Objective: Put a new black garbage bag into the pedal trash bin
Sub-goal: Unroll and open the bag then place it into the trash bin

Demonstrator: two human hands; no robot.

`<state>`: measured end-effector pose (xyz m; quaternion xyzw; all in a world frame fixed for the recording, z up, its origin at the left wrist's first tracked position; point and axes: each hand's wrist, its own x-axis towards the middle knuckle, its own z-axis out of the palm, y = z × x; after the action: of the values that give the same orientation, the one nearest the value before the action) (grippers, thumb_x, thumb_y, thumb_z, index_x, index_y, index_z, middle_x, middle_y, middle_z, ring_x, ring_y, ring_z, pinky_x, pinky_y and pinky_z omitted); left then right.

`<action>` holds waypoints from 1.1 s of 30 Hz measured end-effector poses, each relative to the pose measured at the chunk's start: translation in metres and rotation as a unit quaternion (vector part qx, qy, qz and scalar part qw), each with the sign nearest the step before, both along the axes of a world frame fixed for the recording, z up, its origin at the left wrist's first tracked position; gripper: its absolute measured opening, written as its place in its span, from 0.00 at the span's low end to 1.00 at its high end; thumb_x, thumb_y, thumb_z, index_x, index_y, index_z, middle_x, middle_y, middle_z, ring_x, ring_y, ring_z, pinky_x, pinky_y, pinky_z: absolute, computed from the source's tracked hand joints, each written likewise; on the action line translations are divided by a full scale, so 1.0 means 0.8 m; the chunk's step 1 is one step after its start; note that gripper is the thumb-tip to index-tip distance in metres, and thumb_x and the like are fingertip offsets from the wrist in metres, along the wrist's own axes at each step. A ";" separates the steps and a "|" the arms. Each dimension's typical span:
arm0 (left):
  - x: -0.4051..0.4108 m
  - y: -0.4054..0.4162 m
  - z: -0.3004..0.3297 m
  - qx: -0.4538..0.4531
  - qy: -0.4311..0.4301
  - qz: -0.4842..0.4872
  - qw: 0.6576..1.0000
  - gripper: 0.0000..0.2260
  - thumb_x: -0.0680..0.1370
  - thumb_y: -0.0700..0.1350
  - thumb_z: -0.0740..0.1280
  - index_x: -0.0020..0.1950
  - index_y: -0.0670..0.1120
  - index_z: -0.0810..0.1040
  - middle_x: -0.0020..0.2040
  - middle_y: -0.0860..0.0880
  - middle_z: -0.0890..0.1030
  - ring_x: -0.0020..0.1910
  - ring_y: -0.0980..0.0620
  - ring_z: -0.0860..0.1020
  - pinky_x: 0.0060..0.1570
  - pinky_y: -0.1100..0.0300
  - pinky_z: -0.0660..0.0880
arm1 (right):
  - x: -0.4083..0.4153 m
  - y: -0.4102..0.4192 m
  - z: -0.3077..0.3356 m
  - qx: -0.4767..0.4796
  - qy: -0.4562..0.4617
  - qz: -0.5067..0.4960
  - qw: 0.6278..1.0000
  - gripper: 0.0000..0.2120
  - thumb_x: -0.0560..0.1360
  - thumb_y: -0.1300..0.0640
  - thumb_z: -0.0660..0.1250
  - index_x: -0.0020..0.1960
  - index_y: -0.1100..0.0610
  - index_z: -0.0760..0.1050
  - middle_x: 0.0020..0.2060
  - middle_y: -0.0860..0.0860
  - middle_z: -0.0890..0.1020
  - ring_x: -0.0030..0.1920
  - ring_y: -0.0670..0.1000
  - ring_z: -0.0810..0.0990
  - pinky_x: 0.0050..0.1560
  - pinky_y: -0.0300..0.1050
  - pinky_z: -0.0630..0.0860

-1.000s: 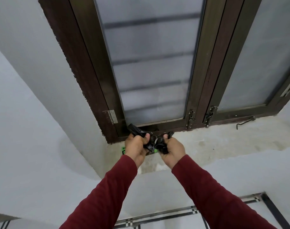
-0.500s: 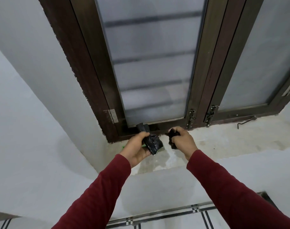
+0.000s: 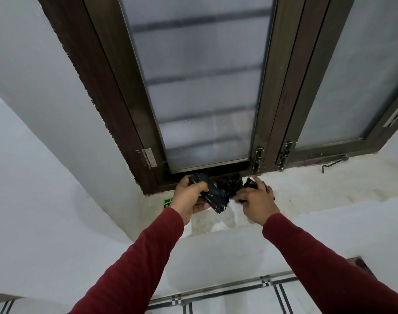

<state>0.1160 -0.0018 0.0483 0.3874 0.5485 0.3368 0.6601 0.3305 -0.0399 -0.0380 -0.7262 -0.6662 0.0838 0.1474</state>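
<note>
A: Gripping what, over at the window sill?

B: The left hand has its fingers curled round a black roll of garbage bags, holding it just above the sill at the foot of the frosted window. One end of the roll sticks out past the knuckles toward 11 o'clock, the other points down toward 5 o'clock.

A: And the right hand?

B: It sits at 3 o'clock from the roll, pinching crumpled black plastic at its fingertips. A loose wad of the same black film bunches between the two hands, touching the roll.

A: Anything else nearby?

B: A green label peeks out at 9 o'clock of the left wrist, mostly hidden. Two latches stand at 12 o'clock above the right hand, a hinge at 11 o'clock from the left. Both sleeves are dark red. The bin itself is not in sight.
</note>
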 end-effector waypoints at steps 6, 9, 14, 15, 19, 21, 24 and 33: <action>0.006 -0.002 -0.004 0.001 -0.009 0.022 1.000 0.11 0.78 0.34 0.68 0.54 0.49 0.75 0.52 0.43 0.85 0.37 0.45 0.86 0.32 0.55 0.82 | -0.030 -0.024 0.030 0.208 0.293 -0.095 0.928 0.19 0.71 0.74 0.64 0.46 0.53 0.85 0.54 0.48 0.84 0.63 0.52 0.78 0.67 0.44 0.73; 0.009 -0.004 -0.004 0.009 -0.019 0.025 0.999 0.07 0.80 0.37 0.67 0.51 0.49 0.75 0.52 0.42 0.85 0.40 0.43 0.86 0.36 0.53 0.83 | -0.053 -0.033 0.068 0.040 0.662 -0.146 0.734 0.06 0.78 0.60 0.68 0.53 0.54 0.82 0.54 0.56 0.85 0.53 0.55 0.85 0.58 0.49 0.80; 0.007 -0.004 0.000 0.027 -0.017 0.022 0.999 0.08 0.79 0.35 0.68 0.53 0.47 0.76 0.50 0.44 0.86 0.40 0.47 0.86 0.33 0.58 0.81 | -0.054 -0.030 0.091 -0.143 0.767 -0.107 0.616 0.14 0.77 0.60 0.71 0.62 0.61 0.78 0.54 0.60 0.85 0.50 0.57 0.86 0.52 0.46 0.83; 0.005 -0.004 0.000 0.033 -0.012 0.022 0.999 0.10 0.79 0.34 0.69 0.54 0.47 0.77 0.51 0.44 0.86 0.40 0.47 0.87 0.32 0.58 0.80 | -0.056 -0.027 0.092 -0.118 0.767 -0.120 0.619 0.12 0.77 0.64 0.70 0.60 0.62 0.78 0.52 0.60 0.85 0.47 0.54 0.86 0.49 0.43 0.83; -0.001 -0.004 0.004 0.036 -0.037 0.007 0.999 0.11 0.80 0.33 0.67 0.57 0.46 0.82 0.54 0.40 0.87 0.43 0.45 0.88 0.33 0.59 0.82 | -0.054 -0.020 0.096 -0.090 0.762 -0.139 0.626 0.10 0.78 0.71 0.64 0.50 0.61 0.82 0.44 0.60 0.86 0.42 0.52 0.87 0.47 0.42 0.84; -0.005 -0.005 0.008 0.037 -0.049 -0.005 0.998 0.08 0.81 0.33 0.65 0.53 0.42 0.83 0.54 0.36 0.86 0.45 0.44 0.87 0.39 0.59 0.83 | -0.052 -0.021 0.097 -0.101 0.756 -0.144 0.631 0.12 0.79 0.73 0.59 0.46 0.64 0.80 0.42 0.62 0.86 0.44 0.54 0.87 0.47 0.42 0.84; -0.009 -0.004 0.008 0.031 -0.062 -0.009 0.998 0.09 0.82 0.32 0.61 0.50 0.39 0.82 0.53 0.37 0.85 0.45 0.45 0.88 0.41 0.60 0.84 | -0.052 -0.018 0.101 -0.098 0.759 -0.156 0.624 0.09 0.77 0.69 0.60 0.45 0.64 0.78 0.42 0.60 0.85 0.47 0.57 0.87 0.48 0.43 0.84; -0.005 0.022 -0.018 0.108 0.174 -0.061 0.977 0.10 0.79 0.46 0.72 0.40 0.42 0.80 0.49 0.40 0.87 0.47 0.43 0.87 0.48 0.54 0.84 | -0.055 -0.009 0.098 0.012 0.520 -0.221 0.825 0.19 0.70 0.64 0.76 0.34 0.53 0.67 0.38 0.57 0.83 0.35 0.54 0.87 0.35 0.45 0.83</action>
<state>0.1121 0.0158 0.0340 0.5418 0.5905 0.2809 0.5282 0.2866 -0.0472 0.0403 -0.7012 -0.3136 0.4064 0.4949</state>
